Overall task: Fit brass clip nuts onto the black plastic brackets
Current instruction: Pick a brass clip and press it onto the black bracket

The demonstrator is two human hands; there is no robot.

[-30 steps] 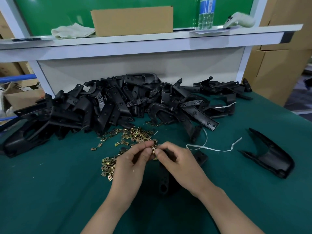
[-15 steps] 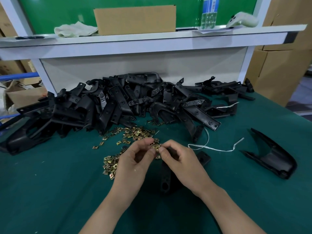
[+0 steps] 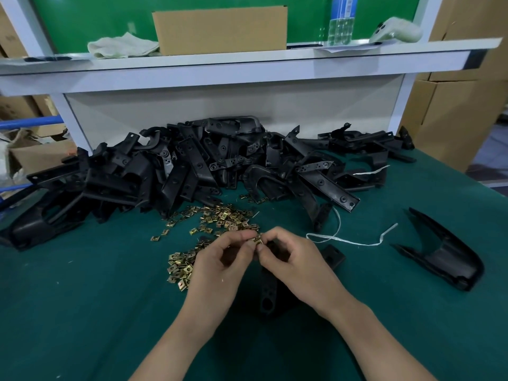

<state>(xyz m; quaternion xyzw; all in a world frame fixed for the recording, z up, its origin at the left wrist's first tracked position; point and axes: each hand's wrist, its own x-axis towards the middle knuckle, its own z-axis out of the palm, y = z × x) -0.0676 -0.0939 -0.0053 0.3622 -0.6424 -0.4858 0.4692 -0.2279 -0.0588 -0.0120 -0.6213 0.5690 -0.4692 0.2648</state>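
brass is glinting between the fingertips of both hands: the left hand point(image 3: 220, 268) and the right hand point(image 3: 299, 268) are meeting thumb to thumb and pinching one small clip nut point(image 3: 257, 240) between them, fingers curled in tight, probably so the tiny piece is not slipping while it is being turned the right way round. directly beneath the hands a black bracket point(image 3: 268, 295) is lying on the green mat point(image 3: 82, 312), its far end hidden under the right palm; i cannot tell whether that hand is also touching it. it seems to be lying there so the nut is travelling only a short way to its edge. by my judgement the nut is being lined up, the push onto the plastic not yet made.

just beyond the left hand the loose clip nuts point(image 3: 220, 218) are lying scattered within easy reach. further out past both hands a heap of brackets point(image 3: 192, 171) is piling against the back board, stock waiting its turn. out to the right of the right hand a white string point(image 3: 346, 242) is trailing, and well beyond it a curved black cover point(image 3: 445, 257) is sitting alone. high beyond the hands a shelf point(image 3: 247, 67) is carrying a cardboard box point(image 3: 220, 30), a cloth point(image 3: 123, 45) and a bottle point(image 3: 342, 20).
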